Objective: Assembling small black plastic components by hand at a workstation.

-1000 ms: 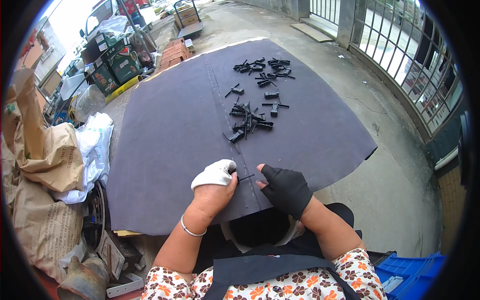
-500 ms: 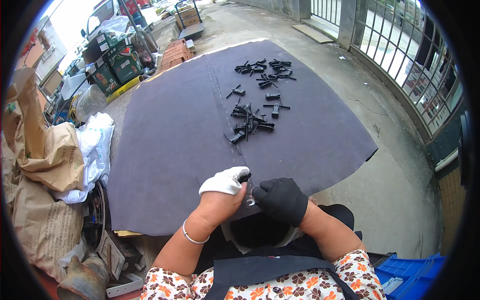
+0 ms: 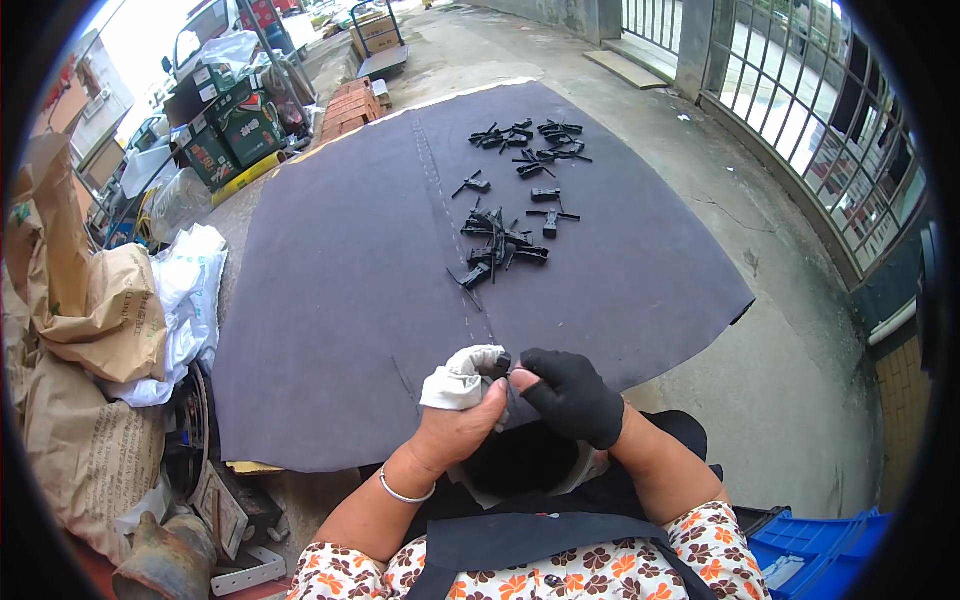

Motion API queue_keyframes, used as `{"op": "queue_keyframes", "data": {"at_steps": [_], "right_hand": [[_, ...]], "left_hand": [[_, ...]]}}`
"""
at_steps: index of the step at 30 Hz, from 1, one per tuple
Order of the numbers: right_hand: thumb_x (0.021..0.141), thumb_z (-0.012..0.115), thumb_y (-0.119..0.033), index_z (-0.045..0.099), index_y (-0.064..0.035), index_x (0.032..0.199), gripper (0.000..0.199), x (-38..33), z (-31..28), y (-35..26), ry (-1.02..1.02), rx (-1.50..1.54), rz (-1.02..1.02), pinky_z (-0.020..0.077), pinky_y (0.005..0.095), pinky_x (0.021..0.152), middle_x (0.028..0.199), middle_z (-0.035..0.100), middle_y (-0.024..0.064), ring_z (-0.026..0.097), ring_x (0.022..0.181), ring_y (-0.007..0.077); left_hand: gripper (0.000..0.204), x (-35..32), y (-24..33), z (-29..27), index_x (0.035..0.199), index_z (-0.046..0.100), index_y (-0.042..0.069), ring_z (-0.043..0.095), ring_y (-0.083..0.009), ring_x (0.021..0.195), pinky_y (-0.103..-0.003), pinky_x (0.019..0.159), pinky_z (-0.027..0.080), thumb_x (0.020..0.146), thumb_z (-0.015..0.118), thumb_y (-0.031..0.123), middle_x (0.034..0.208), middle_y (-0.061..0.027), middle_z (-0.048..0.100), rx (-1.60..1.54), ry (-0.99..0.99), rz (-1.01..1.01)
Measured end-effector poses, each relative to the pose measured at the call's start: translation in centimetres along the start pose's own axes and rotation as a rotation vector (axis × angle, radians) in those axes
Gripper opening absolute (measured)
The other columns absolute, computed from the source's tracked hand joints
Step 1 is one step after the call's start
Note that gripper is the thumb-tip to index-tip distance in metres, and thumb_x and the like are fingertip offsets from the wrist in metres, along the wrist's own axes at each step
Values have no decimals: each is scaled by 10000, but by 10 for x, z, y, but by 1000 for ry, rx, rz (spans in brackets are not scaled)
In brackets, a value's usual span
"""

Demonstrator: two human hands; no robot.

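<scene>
Far L, brown paper sacks [image 3: 95,315] sit by a white plastic bag [image 3: 195,285], then comes the cloth-topped bench [image 3: 320,260]. L hand [image 3: 465,388], white-gloved, is closed on a small blk part [image 3: 504,361] nr the bench's front edge, w/ loose blk parts [image 3: 494,237] lying beyond. R hand [image 3: 572,398], blk-gloved, is curled w/ fingertips right by it, can't tell if gripping; blue crate [image 3: 815,550] far R.

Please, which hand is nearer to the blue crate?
Right. The right hand is above and left of the blue crate in the picture; the left hand is farther left.
</scene>
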State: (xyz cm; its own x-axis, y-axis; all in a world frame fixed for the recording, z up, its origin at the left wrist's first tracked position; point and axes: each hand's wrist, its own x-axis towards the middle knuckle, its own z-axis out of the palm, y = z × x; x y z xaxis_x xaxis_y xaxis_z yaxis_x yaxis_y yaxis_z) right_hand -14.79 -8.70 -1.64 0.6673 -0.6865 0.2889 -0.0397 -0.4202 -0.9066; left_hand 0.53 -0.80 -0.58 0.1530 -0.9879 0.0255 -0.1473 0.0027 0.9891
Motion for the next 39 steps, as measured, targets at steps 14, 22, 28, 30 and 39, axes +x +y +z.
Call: {"op": "queue_keyframes", "data": {"at_steps": [14, 22, 28, 30, 39], "right_hand": [[887, 523, -139, 602, -5, 891, 157, -2, 6, 5, 18, -16, 70, 428, 300, 585, 675, 561, 138, 513, 577, 173], [816, 641, -195, 645, -64, 909, 160, -4, -3, 14, 14, -300, -160, 495, 352, 600, 754, 640, 142, 628, 655, 302], [768, 699, -146, 636, -67, 955, 213, -2, -8, 18, 86, -145, -312, 494, 302, 601, 745, 644, 111, 626, 631, 235], [773, 696, -140, 629, -61, 939, 196, -2, -6, 7, 60, -57, -144, 480, 290, 590, 723, 625, 100, 591, 605, 197], [859, 586, -193, 589, -26, 873, 167, 1, -8, -1, -54, -7, 21, 445, 326, 579, 697, 578, 142, 559, 605, 240]], "left_hand": [[270, 0, 5, 15, 1016, 583, -22, 609, -221, 745, -305, 690, 492, 748, 610, -4, 884, -112, 620, 613, 232, 589], [283, 4, 4, -1, 1133, 484, -1, 538, -92, 693, -235, 622, 459, 861, 548, 48, 867, -46, 576, -134, 116, 89], [329, 3, 9, -4, 1236, 428, -12, 465, -33, 567, -178, 503, 393, 918, 452, 70, 764, 1, 549, -15, -21, 2], [336, 2, 15, -2, 1236, 412, -17, 449, -28, 551, -176, 506, 385, 921, 448, 93, 701, 7, 533, -69, -62, -58], [274, -1, 5, -1, 1167, 394, -21, 380, -37, 498, -193, 464, 320, 928, 445, 102, 668, -2, 484, -302, -198, -62]]}}
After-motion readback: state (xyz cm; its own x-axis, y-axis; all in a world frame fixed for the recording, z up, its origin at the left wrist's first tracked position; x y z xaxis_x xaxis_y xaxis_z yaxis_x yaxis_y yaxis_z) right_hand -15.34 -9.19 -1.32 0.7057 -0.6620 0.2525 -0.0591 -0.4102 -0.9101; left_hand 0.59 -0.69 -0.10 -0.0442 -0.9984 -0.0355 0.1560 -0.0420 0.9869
